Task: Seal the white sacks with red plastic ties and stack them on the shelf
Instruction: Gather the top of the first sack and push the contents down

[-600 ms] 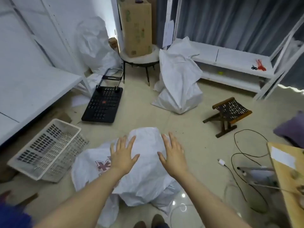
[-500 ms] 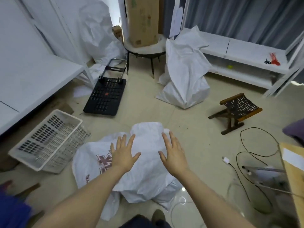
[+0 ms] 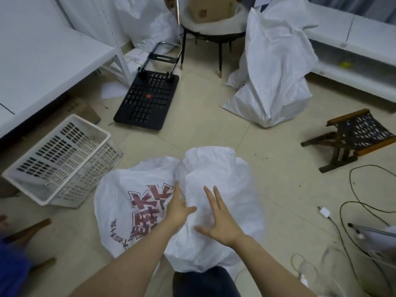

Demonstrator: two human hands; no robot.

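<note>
The white shelf (image 3: 42, 61) fills our left side, well apart from the work. The white sack (image 3: 214, 166) lies on the floor just in front of us, its rumpled far end, likely the mouth, pointing away from us. Our left hand (image 3: 179, 209) rests flat on the middle fold; our right hand (image 3: 222, 226), fingers splayed and empty, is just beside it. Both must reach forward; the left looks slightly nearer.

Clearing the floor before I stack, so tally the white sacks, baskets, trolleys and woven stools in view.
White sacks: 3 (printed sack, standing sack, back sack)
White basket: 1
Black trolley: 1
Woven stool: 1
Total: 6
</note>
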